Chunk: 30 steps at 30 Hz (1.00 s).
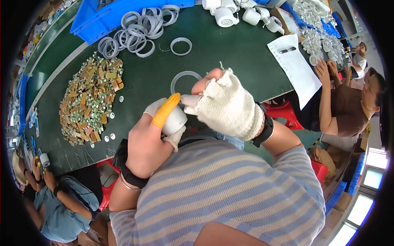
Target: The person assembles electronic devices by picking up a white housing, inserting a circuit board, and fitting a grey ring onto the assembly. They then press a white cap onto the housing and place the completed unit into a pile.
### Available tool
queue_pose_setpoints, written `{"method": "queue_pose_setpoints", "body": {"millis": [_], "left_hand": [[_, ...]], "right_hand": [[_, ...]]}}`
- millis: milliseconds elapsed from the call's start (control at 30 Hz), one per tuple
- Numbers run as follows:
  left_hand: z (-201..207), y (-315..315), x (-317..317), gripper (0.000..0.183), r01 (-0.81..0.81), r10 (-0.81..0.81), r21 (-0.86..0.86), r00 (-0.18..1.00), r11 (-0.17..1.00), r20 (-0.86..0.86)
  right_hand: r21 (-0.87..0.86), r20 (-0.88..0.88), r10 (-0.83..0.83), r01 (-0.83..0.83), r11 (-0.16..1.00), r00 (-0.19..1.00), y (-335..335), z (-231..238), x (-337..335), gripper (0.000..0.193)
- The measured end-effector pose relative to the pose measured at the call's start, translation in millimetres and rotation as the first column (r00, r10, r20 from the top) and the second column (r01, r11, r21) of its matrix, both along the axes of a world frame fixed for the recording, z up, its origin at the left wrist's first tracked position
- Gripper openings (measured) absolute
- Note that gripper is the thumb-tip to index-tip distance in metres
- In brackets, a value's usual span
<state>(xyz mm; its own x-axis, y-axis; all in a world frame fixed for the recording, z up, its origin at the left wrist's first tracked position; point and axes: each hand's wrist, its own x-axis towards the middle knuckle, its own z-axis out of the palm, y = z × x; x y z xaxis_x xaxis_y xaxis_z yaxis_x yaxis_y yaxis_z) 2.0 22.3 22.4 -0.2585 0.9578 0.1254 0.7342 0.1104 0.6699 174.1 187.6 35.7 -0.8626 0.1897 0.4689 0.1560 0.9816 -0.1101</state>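
Observation:
Close to my body, my left hand (150, 141) grips a white, rounded plastic housing (175, 122). An orange finger cot (166, 110) covers one of its fingers, and pale cots cover others. My right hand (230, 104) wears a white knitted glove with bare fingertips. Its fingers are bent together at the housing's upper edge, near the orange cot; whatever they pinch is hidden. Just beyond them a grey ring (172, 83) lies on the green table, partly covered by the right fingers. Another grey ring (190, 42) lies farther away.
A heap of small circuit boards (88, 98) spreads at left. Grey rings (143, 28) pile beside a blue bin (92, 24). White housings (225, 17) stand at the far edge. A paper sheet (293, 61) with a pen (287, 50) lies at right. Co-workers sit on both sides.

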Motion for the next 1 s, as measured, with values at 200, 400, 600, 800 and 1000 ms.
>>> {"method": "queue_pose_setpoints", "body": {"millis": [200,400,600,800,1000], "left_hand": [[8.2,5.4,-24.0,0.058,0.238,-0.241,-0.05,0.969,0.97,-0.058],[-16.4,-6.4,-19.9,0.074,-0.005,-0.068,0.075,0.353,0.997,0.933],[-28.7,-5.2,-7.5,0.095,-0.06,-0.168,0.165,-0.051,0.984,0.984],[-21.9,-5.7,3.8,0.11,-0.113,-0.009,0.016,0.061,0.993,0.998],[-28.8,-4.2,7.3,0.107,-0.145,-0.035,0.061,0.173,0.988,0.984]], "right_hand": [[-0.383,-0.017,0.147,-0.142,0.913,0.989,8.7,26.0,5.9,0.035],[-0.795,-0.089,0.236,-0.212,0.569,0.968,26.2,24.8,6.8,0.019],[-0.989,-0.149,0.173,-0.148,-0.018,0.974,2.4,13.8,-0.8,0.028],[-0.984,-0.158,0.098,-0.165,0.065,0.983,-7.0,11.2,-5.5,0.025],[-0.978,-0.176,0.094,-0.185,0.095,0.98,-7.5,8.2,-4.9,0.025]]}}
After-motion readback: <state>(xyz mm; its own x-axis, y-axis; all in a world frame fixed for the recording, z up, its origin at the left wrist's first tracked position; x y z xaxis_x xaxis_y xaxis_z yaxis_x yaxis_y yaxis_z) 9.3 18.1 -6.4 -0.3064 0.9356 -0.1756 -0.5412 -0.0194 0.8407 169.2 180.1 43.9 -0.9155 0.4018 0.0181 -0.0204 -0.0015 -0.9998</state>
